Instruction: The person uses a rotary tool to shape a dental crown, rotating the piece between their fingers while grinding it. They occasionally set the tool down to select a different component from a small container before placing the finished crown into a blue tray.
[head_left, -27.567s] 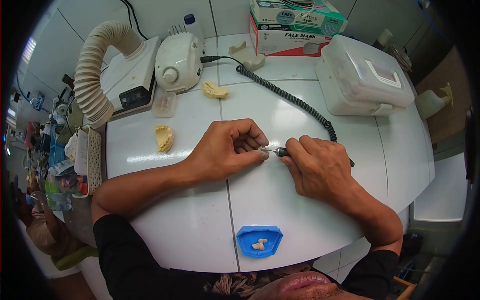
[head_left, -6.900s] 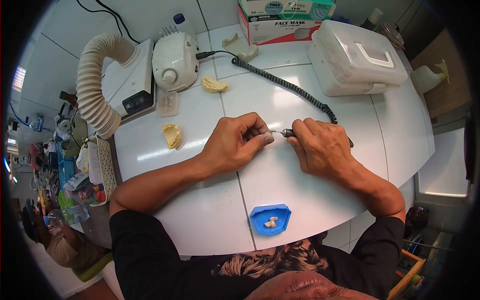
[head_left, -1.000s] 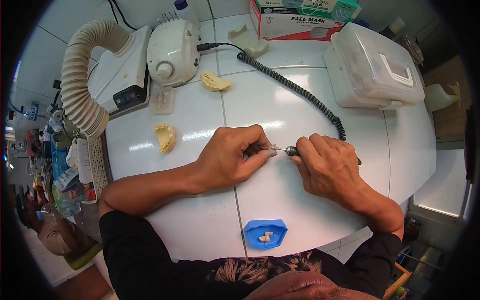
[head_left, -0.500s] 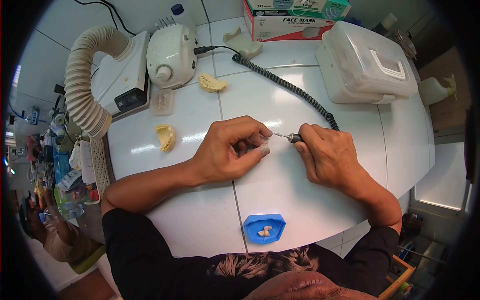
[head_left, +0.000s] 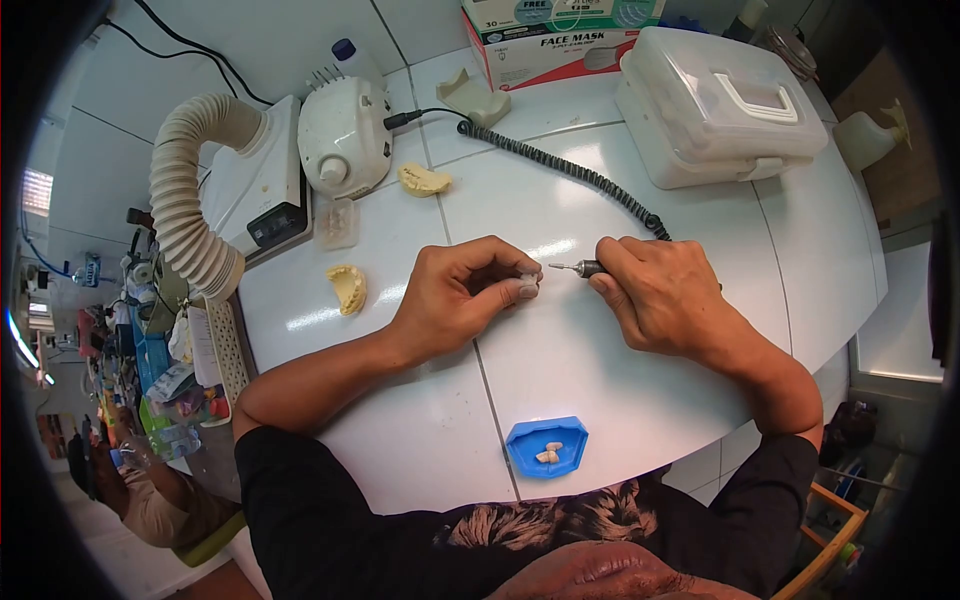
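Observation:
Between the thumb and fingers of my left hand [head_left: 468, 292] is a small whitish piece [head_left: 529, 280]. My right hand [head_left: 665, 297] grips a dark rotary handpiece [head_left: 590, 268], whose thin metal bit points left, a short gap from the piece. A coiled black cord [head_left: 570, 168] runs from behind my right hand to the white control unit [head_left: 345, 135]. Nearer my body sits a blue tray [head_left: 520, 443] with a few small tooth-coloured pieces [head_left: 549, 453] in it. Two yellowish dental casts [head_left: 347, 289] [head_left: 424, 180] lie beyond my left forearm.
A ribbed hose [head_left: 180, 190] arches at the left from a white box [head_left: 262, 175]. Farther back are a small clear box [head_left: 337, 223], face mask boxes [head_left: 550, 58] and a white carry case [head_left: 720, 108]. Another person [head_left: 165, 495] is at the far left.
The view has shifted and tilted a little. My left fingers have closed in nearer round the small piece, which now shows more clearly. My right hand still grips the handpiece.

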